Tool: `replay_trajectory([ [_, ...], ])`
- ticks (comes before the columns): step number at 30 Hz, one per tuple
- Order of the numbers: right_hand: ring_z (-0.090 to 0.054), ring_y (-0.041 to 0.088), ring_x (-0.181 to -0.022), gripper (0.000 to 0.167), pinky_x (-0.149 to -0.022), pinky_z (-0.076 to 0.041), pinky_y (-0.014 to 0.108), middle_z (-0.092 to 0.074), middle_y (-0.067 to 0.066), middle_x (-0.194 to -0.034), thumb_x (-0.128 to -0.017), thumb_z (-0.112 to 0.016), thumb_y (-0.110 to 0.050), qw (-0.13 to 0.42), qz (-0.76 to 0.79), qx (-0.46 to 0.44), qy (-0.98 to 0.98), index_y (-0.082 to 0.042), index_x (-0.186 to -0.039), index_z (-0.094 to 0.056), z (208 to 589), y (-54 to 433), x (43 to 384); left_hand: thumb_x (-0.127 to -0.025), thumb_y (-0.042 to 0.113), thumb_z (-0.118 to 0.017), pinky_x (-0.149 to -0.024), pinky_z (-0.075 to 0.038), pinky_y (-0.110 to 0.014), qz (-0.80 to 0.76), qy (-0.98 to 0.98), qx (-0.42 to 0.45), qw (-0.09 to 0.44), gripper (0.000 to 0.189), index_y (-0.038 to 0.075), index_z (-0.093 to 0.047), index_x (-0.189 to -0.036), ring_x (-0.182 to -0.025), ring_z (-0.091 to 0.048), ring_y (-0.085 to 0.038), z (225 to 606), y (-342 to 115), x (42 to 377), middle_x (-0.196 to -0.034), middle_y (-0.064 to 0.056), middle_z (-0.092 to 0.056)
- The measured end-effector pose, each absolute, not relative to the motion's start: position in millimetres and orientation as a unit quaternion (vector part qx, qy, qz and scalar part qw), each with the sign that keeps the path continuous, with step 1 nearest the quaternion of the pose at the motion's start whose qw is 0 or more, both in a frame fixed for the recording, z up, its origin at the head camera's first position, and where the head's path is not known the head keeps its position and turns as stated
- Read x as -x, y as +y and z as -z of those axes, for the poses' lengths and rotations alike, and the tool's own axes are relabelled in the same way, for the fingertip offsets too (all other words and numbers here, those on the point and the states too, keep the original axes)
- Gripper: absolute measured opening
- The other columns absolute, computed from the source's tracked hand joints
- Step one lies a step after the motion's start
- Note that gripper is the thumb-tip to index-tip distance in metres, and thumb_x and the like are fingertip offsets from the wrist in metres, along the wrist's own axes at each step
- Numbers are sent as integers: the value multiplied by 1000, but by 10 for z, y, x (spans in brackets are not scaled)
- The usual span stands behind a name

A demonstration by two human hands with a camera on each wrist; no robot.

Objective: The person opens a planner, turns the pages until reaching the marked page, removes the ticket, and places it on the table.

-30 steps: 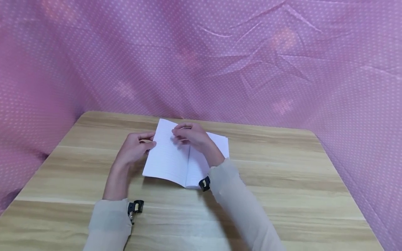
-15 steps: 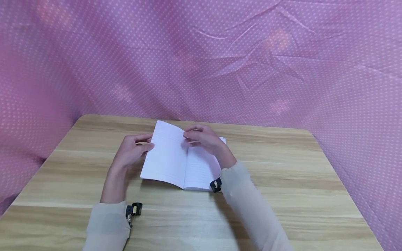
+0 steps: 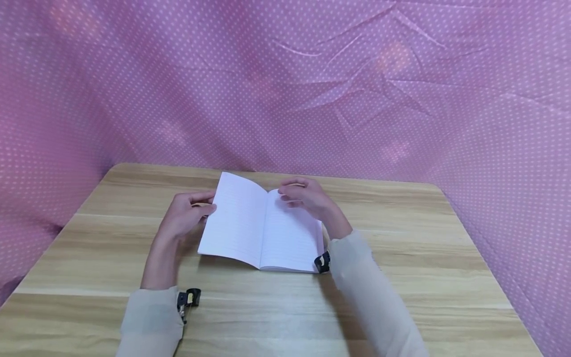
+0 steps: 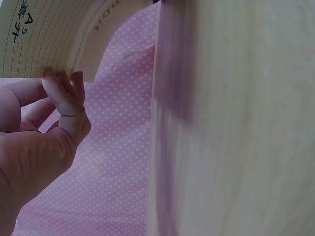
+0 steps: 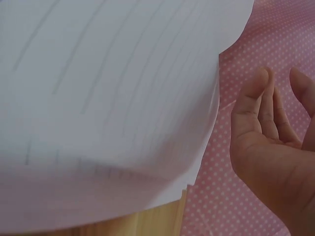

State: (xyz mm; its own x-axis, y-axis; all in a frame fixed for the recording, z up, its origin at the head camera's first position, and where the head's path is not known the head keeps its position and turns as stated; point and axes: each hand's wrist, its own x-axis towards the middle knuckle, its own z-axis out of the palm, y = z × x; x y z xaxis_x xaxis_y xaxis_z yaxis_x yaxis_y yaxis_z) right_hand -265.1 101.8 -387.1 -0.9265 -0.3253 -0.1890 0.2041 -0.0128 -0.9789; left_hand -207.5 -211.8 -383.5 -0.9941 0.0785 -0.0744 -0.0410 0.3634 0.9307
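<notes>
L hand [image 3: 182,215] on notebk [image 3: 236,218] edge, R hand [image 3: 311,200] nr R pg [image 3: 290,238].

Wood-grain surface [image 3: 428,277] before me, pale tan with light brown streaks running broadly across my view; its two far corners are rounded. Directly on it, near the middle of its far half, lies an open notebook [image 3: 292,238] with white, ruled pages. The right-hand half is down against the grain; the left-hand half rises tilted from the fold, a shadow beneath its raised near edge. My right arm [image 3: 372,292] casts another shadow, nearer to me.
</notes>
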Motion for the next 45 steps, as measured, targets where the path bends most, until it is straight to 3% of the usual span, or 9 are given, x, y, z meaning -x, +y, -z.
replay_trajectory([
  [10, -64, 27, -109, 43, -97, -53, 38, -61, 22, -128, -99, -64, -6, 165, 707, 13, 687, 8, -139, -52, 3967, 1202, 2691, -98, 4, -63, -71, -55, -25, -567, 822, -8, 53, 46, -6, -53, -142, -86, -59, -13, 3848, -2121, 2069, -122, -22, -60],
  [20, -61, 20, -99, 39, -92, -55, 33, -64, 8, -110, -96, -68, -3, 146, 668, -3, 729, 6, -132, -57, 4050, 1348, 2749, -99, 4, -63, -73, -55, -25, -573, 818, -2, 55, 46, -4, -53, -143, -89, -60, -15, 3824, -2105, 2057, -127, -24, -60],
  [29, -60, 18, -95, 41, -85, -54, 28, -63, 6, -108, -93, -71, -2, 141, 651, -33, 745, 3, -131, -59, 4081, 1460, 2795, -98, 3, -63, -73, -56, -26, -576, 816, -5, 59, 46, -6, -53, -142, -91, -60, -18, 3834, -2107, 2059, -123, -23, -60],
  [36, -56, 17, -87, 40, -77, -51, 27, -62, 8, -106, -87, -78, -3, 143, 548, -5, 824, 1, -125, -65, 4135, 1527, 2798, -98, 4, -62, -75, -56, -27, -577, 814, -1, 62, 47, -5, -52, -143, -92, -61, -17, 3839, -2095, 2046, -125, -23, -60],
  [40, -56, 17, -85, 40, -75, -51, 26, -61, 10, -109, -87, -77, -1, 150, 518, 6, 842, 1, -125, -65, 4144, 1526, 2801, -99, 3, -62, -75, -56, -26, -579, 813, -1, 61, 47, -5, -52, -143, -92, -60, -18, 3835, -2092, 2036, -125, -23, -59],
  [45, -54, 15, -79, 40, -68, -50, 22, -57, 10, -102, -87, -75, 4, 144, 502, 6, 853, 4, -125, -63, 4180, 1510, 2835, -98, 3, -62, -73, -55, -26, -575, 816, -4, 59, 46, -5, -52, -143, -93, -60, -19, 3833, -2091, 2026, -125, -23, -59],
])
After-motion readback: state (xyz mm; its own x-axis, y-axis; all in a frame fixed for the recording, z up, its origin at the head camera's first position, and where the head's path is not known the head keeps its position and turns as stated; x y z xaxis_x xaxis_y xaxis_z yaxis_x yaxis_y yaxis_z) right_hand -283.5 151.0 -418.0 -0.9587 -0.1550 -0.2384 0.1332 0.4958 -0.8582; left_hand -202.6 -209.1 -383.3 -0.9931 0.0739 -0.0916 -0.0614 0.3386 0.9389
